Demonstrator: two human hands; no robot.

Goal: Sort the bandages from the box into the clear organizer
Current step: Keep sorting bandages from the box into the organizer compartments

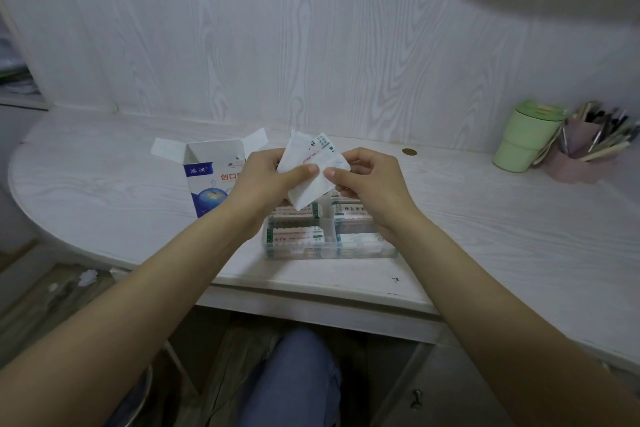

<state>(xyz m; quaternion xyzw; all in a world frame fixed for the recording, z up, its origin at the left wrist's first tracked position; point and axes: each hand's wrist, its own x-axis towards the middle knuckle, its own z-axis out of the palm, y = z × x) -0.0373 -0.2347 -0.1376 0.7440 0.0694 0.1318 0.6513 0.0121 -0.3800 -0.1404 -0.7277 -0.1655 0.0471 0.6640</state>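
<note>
Bandages (309, 173), a small fanned sheaf of white wrapped strips, are held up in both hands just above the far side of the clear organizer (329, 236). Left hand (266, 180) pinches the sheaf's left edge, thumb pressed flat on the top strip. Right hand (367, 180) pinches the right edge between thumb and curled fingers, so both hands are closed on the same bundle. Directly beneath them the organizer sits on the white wood-grain desk (485, 218), its compartments already holding stacked bandages. Left of the organizer, touching or nearly so, stands the blue and white box (207, 180) with its top flaps open. Well to the organizer's right are a green cup (523, 139) and a pink holder of pens (585, 146).
</note>
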